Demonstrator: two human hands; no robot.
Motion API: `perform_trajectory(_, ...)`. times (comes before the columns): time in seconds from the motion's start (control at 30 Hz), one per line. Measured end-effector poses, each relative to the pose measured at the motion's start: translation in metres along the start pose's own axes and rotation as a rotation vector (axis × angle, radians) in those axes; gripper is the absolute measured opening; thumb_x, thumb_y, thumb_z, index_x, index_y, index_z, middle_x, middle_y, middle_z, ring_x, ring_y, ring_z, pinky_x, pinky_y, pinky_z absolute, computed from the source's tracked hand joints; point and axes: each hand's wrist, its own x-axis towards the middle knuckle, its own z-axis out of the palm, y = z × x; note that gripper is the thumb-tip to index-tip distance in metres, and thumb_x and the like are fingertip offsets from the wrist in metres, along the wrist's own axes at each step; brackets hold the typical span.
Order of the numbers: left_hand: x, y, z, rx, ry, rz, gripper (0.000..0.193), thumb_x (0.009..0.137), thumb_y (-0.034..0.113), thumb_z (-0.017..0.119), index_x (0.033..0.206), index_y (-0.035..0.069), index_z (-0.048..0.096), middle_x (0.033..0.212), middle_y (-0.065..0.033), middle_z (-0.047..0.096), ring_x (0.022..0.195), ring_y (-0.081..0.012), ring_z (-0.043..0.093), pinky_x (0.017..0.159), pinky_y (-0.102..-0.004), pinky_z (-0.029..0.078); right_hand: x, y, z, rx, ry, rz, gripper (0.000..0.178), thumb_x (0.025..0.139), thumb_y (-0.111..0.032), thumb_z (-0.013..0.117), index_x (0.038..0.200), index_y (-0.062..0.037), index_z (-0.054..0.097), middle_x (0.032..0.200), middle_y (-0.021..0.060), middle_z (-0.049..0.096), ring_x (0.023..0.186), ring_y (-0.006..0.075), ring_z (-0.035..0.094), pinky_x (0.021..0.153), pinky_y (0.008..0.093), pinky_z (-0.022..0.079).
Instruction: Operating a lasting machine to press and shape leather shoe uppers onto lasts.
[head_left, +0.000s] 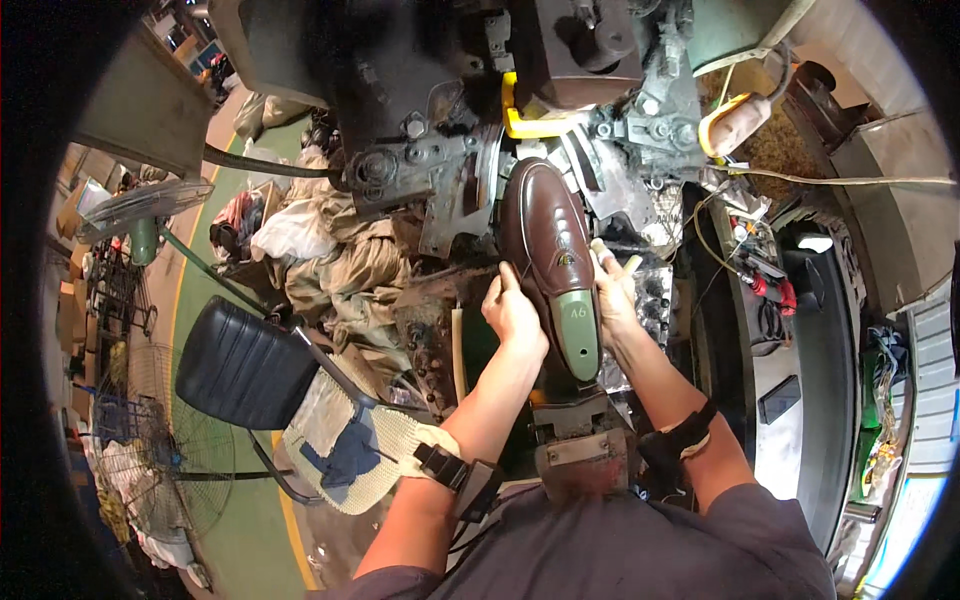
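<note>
A dark brown leather loafer [538,210] sits on a green shoe last [575,318], toe pointing away from me, at the mouth of a dark metal machine [420,150]. My left hand [517,315] presses against the loafer's left side near the heel, its fingers partly hidden by the shoe. On the opposite side my right hand [617,295] grips the loafer's edge, with pale wrapping on its fingers. Toward me, below the heel, stands a worn metal block [585,460].
A yellow guard [510,110] lies just beyond the toe. A yellow-edged work lamp [733,125] hangs at the right. Cloth bundles [350,270], a black chair [245,362] and a wire fan [150,455] stand left. A phone [778,398] lies on the right-hand ledge.
</note>
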Motion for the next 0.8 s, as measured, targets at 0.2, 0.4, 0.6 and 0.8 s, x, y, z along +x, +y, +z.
perform_trajectory(0.2, 0.013, -0.012, -0.007, -0.095, -0.057, -0.038, 0.031, 0.105, 0.028, 0.061, 0.102, -0.001, 0.073, 0.099, -0.0028, 0.070, 0.088, -0.0120, 0.059, 0.081, -0.0298, 0.050, -0.001, 0.004, -0.002, -0.023, 0.065, 0.054, 0.070, 0.096, -0.019, 0.073, 0.153, -0.0021, 0.037, 0.134, 0.0088, 0.060, 0.122, 0.0172, 0.056, 0.106, 0.0324, 0.045)
perform_trajectory(0.4, 0.020, -0.011, -0.006, -0.074, -0.068, -0.032, 0.027, 0.105, 0.024, 0.061, 0.102, 0.000, 0.073, 0.099, -0.0023, 0.071, 0.085, -0.0115, 0.060, 0.079, -0.0285, 0.050, -0.006, -0.004, 0.021, 0.071, 0.091, -0.018, 0.042, 0.097, -0.005, 0.067, 0.135, -0.0066, 0.048, 0.115, 0.0149, 0.069, 0.094, 0.0232, 0.073, 0.081, 0.0353, 0.064)
perform_trajectory(0.6, 0.006, 0.007, -0.004, -0.093, -0.149, -0.112, 0.034, 0.107, 0.024, 0.055, 0.118, -0.006, 0.068, 0.116, -0.0095, 0.071, 0.097, -0.0188, 0.064, 0.090, -0.0345, 0.050, -0.023, -0.019, 0.025, 0.166, -0.047, 0.150, 0.026, 0.101, -0.013, 0.063, 0.125, -0.0093, 0.055, 0.117, 0.0077, 0.067, 0.106, 0.0207, 0.068, 0.092, 0.0391, 0.058)
perform_trajectory(0.8, -0.010, 0.032, -0.001, -0.302, -0.343, -0.438, 0.038, 0.104, 0.031, 0.055, 0.127, 0.003, 0.065, 0.130, -0.0102, 0.067, 0.116, -0.0262, 0.063, 0.104, -0.0409, 0.047, -0.022, -0.030, 0.026, 0.099, -0.170, 0.273, 0.045, 0.102, -0.033, 0.056, 0.141, -0.0118, 0.054, 0.133, 0.0091, 0.064, 0.120, 0.0242, 0.062, 0.107, 0.0427, 0.048)
